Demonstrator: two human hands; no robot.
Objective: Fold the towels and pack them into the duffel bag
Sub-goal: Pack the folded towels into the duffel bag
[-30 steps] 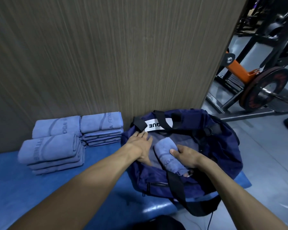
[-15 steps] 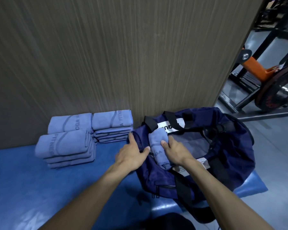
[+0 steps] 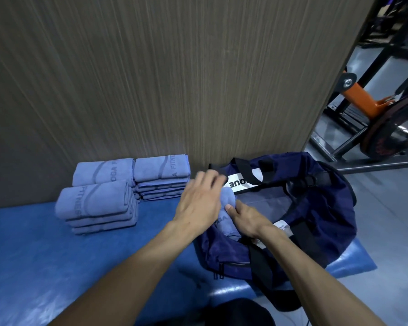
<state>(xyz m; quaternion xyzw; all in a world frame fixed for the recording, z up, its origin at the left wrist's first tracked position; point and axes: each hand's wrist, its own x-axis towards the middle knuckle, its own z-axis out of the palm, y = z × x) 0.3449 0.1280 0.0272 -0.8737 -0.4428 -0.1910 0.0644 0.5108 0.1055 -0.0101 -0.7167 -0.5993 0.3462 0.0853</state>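
An open navy duffel bag (image 3: 316,215) lies on the blue mat (image 3: 57,262) at the right. A folded light-blue towel (image 3: 226,217) sits at the bag's left end, partly inside the opening. My right hand (image 3: 245,220) grips this towel with the thumb on top. My left hand (image 3: 200,201) hovers over the towel and the bag's left edge with fingers spread and blurred. Three stacks of folded blue towels stand left of the bag: a front stack (image 3: 97,205), a back left stack (image 3: 104,171) and a back right stack (image 3: 161,177).
A wood-grain wall (image 3: 151,78) rises right behind the towels and bag. The mat's right edge ends beside a grey floor (image 3: 386,220). Gym equipment with an orange part (image 3: 363,95) and a weight plate (image 3: 398,130) stands at the far right.
The towel moved from the bag's middle to its left end with my right hand. My left hand left the bag's rim and rose over the towel.
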